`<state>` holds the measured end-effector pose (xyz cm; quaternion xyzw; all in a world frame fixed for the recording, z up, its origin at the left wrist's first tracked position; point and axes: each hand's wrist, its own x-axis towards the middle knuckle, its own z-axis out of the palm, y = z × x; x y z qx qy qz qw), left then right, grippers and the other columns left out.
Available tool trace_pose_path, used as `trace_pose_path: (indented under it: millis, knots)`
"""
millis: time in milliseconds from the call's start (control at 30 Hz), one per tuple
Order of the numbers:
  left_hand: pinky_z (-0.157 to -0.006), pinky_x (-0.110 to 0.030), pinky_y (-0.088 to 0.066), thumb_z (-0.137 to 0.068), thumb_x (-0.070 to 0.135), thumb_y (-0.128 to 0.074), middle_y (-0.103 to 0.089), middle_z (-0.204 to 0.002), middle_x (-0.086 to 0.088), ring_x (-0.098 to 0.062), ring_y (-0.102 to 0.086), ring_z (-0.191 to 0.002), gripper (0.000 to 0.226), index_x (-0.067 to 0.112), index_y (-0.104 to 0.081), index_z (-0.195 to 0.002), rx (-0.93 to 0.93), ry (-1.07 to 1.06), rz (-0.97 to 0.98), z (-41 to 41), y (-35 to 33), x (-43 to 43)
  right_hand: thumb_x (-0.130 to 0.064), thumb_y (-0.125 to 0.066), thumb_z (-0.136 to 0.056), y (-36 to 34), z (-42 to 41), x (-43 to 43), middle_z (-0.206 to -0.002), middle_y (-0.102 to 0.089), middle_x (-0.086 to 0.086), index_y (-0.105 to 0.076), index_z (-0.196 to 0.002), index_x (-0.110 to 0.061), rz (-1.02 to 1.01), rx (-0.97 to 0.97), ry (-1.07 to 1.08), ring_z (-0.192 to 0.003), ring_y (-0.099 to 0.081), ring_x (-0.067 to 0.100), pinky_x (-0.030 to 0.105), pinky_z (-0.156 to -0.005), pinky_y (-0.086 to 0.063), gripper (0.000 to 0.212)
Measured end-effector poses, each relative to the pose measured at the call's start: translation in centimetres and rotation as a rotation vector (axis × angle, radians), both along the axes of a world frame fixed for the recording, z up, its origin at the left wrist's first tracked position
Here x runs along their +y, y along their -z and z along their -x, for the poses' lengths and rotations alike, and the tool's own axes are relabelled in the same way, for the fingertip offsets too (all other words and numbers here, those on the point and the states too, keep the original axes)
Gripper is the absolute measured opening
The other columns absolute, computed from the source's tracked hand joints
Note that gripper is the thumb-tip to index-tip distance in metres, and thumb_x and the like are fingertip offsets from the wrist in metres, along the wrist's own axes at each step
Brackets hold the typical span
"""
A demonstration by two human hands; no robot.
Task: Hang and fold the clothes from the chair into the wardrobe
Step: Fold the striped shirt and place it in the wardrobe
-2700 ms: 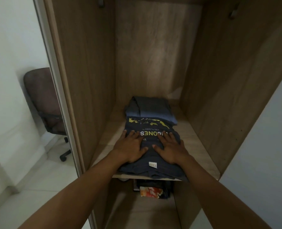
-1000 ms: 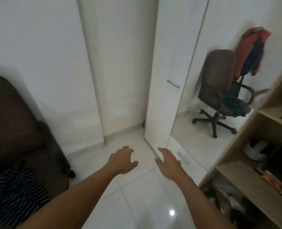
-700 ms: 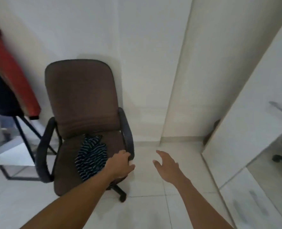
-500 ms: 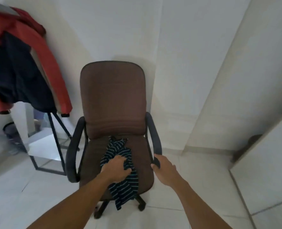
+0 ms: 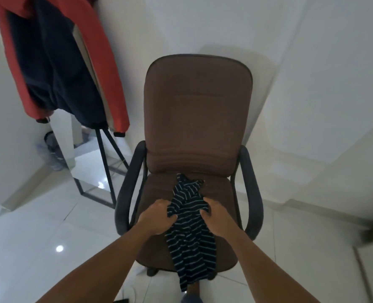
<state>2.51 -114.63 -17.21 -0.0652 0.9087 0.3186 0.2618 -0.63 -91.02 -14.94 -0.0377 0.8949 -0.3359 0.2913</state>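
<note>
A dark shirt with thin white stripes (image 5: 190,241) lies crumpled along the seat of a brown office chair (image 5: 197,110), its lower end hanging over the front edge. My left hand (image 5: 158,217) grips the shirt's left side, fingers curled into the cloth. My right hand (image 5: 217,218) grips its right side at the same height. The wardrobe is out of view.
A red and dark blue jacket (image 5: 56,60) hangs at the upper left over a black metal stand (image 5: 103,169). White walls stand behind and to the right of the chair. The floor is glossy white tile (image 5: 28,248). The chair has black armrests (image 5: 252,193).
I turned from the wardrobe shelf, where both hands pressed a folded shirt, to the chair. My left hand took the striped shirt first; now my right hand grips it too.
</note>
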Motion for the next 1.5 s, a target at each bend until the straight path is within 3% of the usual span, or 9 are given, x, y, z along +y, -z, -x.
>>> trace_pose_path:
  millis: [67,200,367,567,700,833,1167,1400,1500]
  knots:
    - [-0.09,-0.036,-0.053,-0.091,0.044,-0.06,-0.064,-0.112,-0.001,-0.023,-0.063,-0.102,0.016,0.03,-0.065,-0.099,0.035,-0.023,0.032,2.1,-1.0,0.6,-0.039,-0.049,-0.102,1.9,3.1,-0.1,-0.079,-0.037,-0.02,-0.027,-0.155,-0.025,-0.001,-0.02,0.026,-0.061,-0.037,0.0,0.032,-0.068,-0.036,0.059]
    - [-0.096,-0.031,-0.043,-0.098,0.031,-0.06,-0.058,-0.134,-0.008,-0.027,-0.055,-0.124,0.041,0.01,-0.057,-0.134,0.012,-0.032,0.087,9.2,2.2,0.8,-0.033,-0.049,-0.103,6.6,9.8,-0.7,-0.134,-0.058,0.007,-0.028,-0.155,-0.025,0.052,-0.116,0.048,-0.063,-0.056,0.007,0.024,-0.059,-0.046,0.056]
    - [-0.092,-0.039,-0.054,-0.094,0.039,-0.057,-0.066,-0.126,-0.005,-0.024,-0.063,-0.114,0.045,0.023,-0.057,-0.137,-0.114,-0.046,0.07,18.1,10.4,0.7,-0.032,-0.047,-0.104,14.4,17.3,-1.6,-0.148,-0.044,0.001,-0.027,-0.155,-0.027,0.055,-0.299,0.066,-0.086,-0.064,0.01,0.03,-0.069,-0.056,0.055]
    - [-0.09,-0.044,-0.054,-0.093,0.042,-0.052,-0.064,-0.129,-0.008,-0.031,-0.061,-0.116,0.053,0.028,-0.046,-0.145,-0.137,-0.102,0.107,25.7,19.5,-0.5,-0.036,-0.044,-0.104,22.9,25.2,-2.7,-0.09,-0.047,-0.004,-0.024,-0.155,-0.03,-0.042,-0.369,0.036,-0.042,-0.046,0.004,0.017,-0.035,-0.032,0.055]
    - [-0.094,-0.047,-0.052,-0.097,0.028,-0.049,-0.05,-0.144,-0.004,-0.032,-0.056,-0.123,0.054,0.031,-0.039,-0.149,-0.062,-0.122,0.11,29.6,23.2,-0.9,-0.038,-0.043,-0.105,26.5,29.0,-4.0,-0.14,-0.049,0.001,-0.02,-0.157,-0.025,-0.045,-0.319,-0.071,-0.111,-0.059,0.021,0.034,-0.083,-0.053,0.059]
    - [-0.11,-0.042,-0.041,-0.099,0.013,-0.047,-0.029,-0.162,-0.004,-0.028,-0.036,-0.143,0.07,0.031,-0.016,-0.159,-0.105,-0.006,0.102,31.9,25.7,-1.0,-0.035,-0.044,-0.105,28.2,30.3,-5.2,-0.166,-0.011,-0.003,-0.015,-0.158,-0.025,-0.061,-0.283,-0.097,-0.15,-0.019,0.02,0.036,-0.115,-0.03,0.062]
    - [-0.086,-0.041,-0.053,-0.098,0.031,-0.058,-0.066,-0.12,-0.009,-0.031,-0.062,-0.11,0.034,0.024,-0.057,-0.13,-0.089,-0.044,0.222,31.2,24.5,-1.5,-0.031,-0.061,-0.096,28.6,29.3,-5.6,-0.129,-0.061,0.003,-0.052,-0.138,-0.025,-0.088,-0.268,0.007,-0.098,-0.066,0.02,0.034,-0.076,-0.057,0.043]
    - [-0.086,-0.038,-0.047,-0.091,0.032,-0.065,-0.062,-0.101,-0.007,-0.025,-0.058,-0.096,0.021,0.026,-0.057,-0.109,0.122,-0.04,0.096,28.5,18.4,-2.7,-0.022,-0.075,-0.085,22.7,26.7,-4.6,-0.147,-0.021,-0.001,-0.061,-0.087,-0.022,-0.137,-0.055,-0.007,-0.093,-0.058,0.015,0.028,-0.082,-0.054,0.014]
    - [-0.076,-0.034,-0.045,-0.09,0.027,-0.069,-0.066,-0.092,-0.003,-0.022,-0.059,-0.086,0.017,0.022,-0.058,-0.102,0.206,-0.026,0.075,27.4,14.9,-2.6,-0.029,-0.08,-0.082,19.6,26.1,-3.9,-0.139,-0.046,0.003,-0.068,-0.098,-0.019,-0.087,-0.1,0.038,-0.096,-0.061,0.014,0.025,-0.084,-0.054,0.021]
